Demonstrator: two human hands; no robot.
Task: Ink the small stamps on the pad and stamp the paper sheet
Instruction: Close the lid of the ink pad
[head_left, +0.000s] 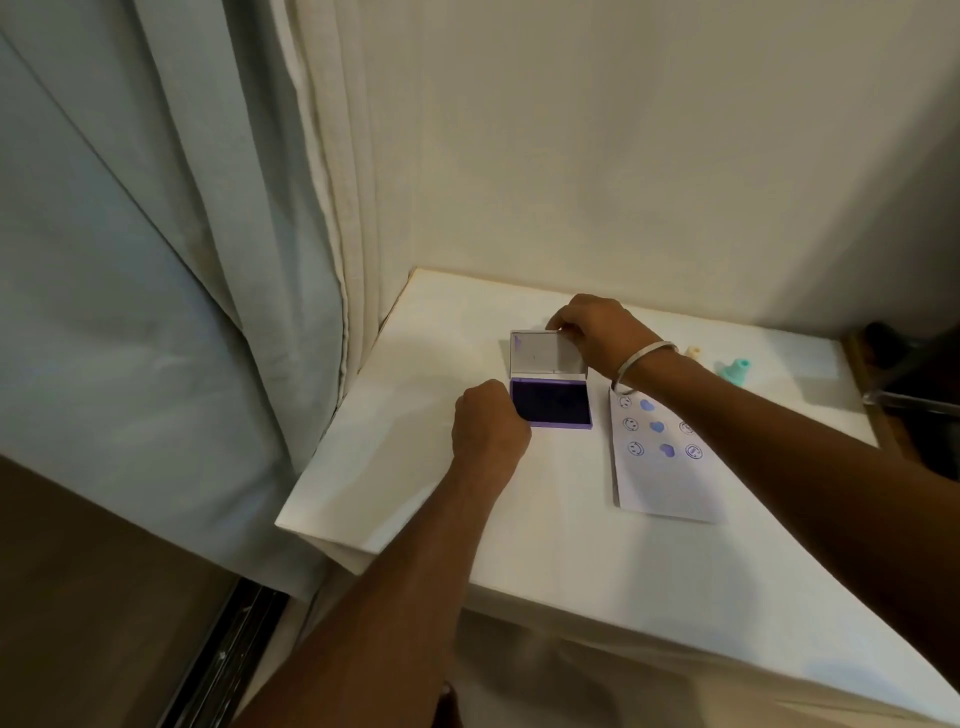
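A purple ink pad (553, 404) lies open on the white table (571, 561), its dark inked face up. Its white lid (537, 354) stands raised behind it. My right hand (597, 332) pinches the lid's top right edge. My left hand (488, 423) grips the pad's left side with fingers curled. To the right lies the paper sheet (662, 467), bearing several purple smiley, heart and round prints. Two small stamps stand farther right: a cream one (693, 353), partly hidden by my right forearm, and a teal one (735, 370).
Pale curtains (171, 291) hang at the left, touching the table's left edge. A cream wall (649, 156) backs the table. A dark object and a chair-like frame (904, 374) sit past the table's right end. The floor (93, 597) lies below left.
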